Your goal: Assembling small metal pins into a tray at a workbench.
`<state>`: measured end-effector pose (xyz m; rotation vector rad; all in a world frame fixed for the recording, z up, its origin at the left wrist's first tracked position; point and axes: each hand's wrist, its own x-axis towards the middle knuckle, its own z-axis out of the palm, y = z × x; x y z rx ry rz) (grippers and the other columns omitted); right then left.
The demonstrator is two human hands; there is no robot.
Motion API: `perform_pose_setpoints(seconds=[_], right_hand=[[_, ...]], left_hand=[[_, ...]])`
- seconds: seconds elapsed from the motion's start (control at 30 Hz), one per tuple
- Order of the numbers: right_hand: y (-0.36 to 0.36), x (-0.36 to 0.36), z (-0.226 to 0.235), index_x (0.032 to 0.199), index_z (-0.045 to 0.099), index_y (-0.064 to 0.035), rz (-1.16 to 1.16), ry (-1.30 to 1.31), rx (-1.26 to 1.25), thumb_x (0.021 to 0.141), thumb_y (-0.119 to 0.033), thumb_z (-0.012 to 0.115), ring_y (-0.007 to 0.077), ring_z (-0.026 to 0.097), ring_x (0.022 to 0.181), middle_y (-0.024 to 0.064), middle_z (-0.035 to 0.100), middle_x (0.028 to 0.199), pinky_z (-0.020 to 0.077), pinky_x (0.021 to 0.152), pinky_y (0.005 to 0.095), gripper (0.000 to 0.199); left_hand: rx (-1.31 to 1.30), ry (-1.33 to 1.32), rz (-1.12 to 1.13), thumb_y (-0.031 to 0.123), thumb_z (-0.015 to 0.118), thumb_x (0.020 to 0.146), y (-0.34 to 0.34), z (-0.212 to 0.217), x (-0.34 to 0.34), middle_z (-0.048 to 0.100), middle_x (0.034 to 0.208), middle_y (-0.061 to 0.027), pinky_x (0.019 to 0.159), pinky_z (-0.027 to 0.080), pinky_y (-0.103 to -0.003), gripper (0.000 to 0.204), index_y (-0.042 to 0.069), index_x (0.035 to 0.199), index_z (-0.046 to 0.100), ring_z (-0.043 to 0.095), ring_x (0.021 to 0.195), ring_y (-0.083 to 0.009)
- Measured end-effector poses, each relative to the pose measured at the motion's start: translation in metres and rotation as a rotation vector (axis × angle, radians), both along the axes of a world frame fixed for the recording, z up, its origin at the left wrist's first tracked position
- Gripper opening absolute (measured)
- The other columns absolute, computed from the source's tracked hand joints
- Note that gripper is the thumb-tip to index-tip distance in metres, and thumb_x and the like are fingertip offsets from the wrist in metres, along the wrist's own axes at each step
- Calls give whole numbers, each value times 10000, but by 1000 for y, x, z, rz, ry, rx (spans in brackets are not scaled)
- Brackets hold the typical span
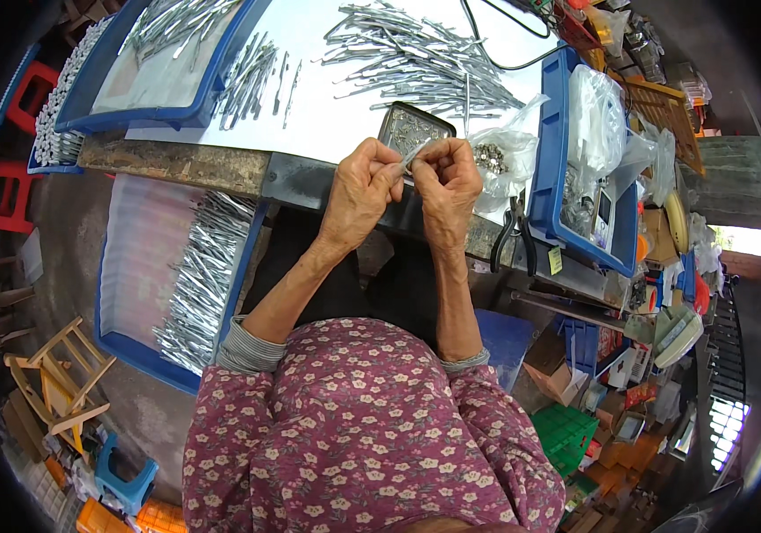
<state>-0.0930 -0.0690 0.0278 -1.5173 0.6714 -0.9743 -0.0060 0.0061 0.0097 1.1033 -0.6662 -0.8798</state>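
Note:
My left hand (358,197) pinches a thin silvery metal strip (413,153) above the table's front edge. Closed fingers of my right hand (449,191) meet its end; whatever small thing they hold is hidden. Just beyond both hands sits a small black tray (389,133) of tiny metal parts. Farther back lies a big loose heap of metal strips (416,58), with a smaller bunch of strips (247,82) to the left. Right of my hands, a clear plastic bag (515,142) surrounds small metal pieces (491,158). Black-handled pliers (514,235) hang over the edge nearby.
A blue bin (545,191) with plastic bags stands at the right, another blue bin (203,105) with strips at the left. Below the table, a large blue-rimmed tray (136,266) holds more strips. A black cable (496,64) crosses the back. Stools (123,475) stand lower left.

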Motion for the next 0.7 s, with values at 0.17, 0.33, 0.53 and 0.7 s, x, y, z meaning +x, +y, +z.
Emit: perform_pose_setpoints(seconds=[0.17,0.33,0.53,0.7], right_hand=[[-1,0,-4,826,450,-10,-17,-24,51,730,49,541,38,455,603,18,503,728,379,534,174,144],[-3,-3,-1,851,438,3,92,-107,205,736,20,515,81,478,611,46,507,733,415,547,213,140],[-3,-9,9,976,424,47,129,-164,359,713,14,499,138,540,674,104,541,790,472,615,254,276],[5,-8,16,1083,369,71,173,-206,389,719,1,500,163,571,763,157,560,886,491,680,278,392]], left_hand=[[99,-255,60,44,495,844,0,5,-1,507,570,-47,448,371,-232,61,-6,832,463,468,501,-73],[77,-523,149,16,495,819,-3,8,-2,542,624,-141,493,434,-330,54,-9,836,450,582,579,-254],[48,-747,225,11,492,820,-8,-4,-3,552,660,-168,517,446,-365,50,1,839,446,592,637,-337],[70,-500,260,59,452,857,-9,-5,-5,543,641,-153,504,441,-354,55,7,840,448,589,598,-281]])
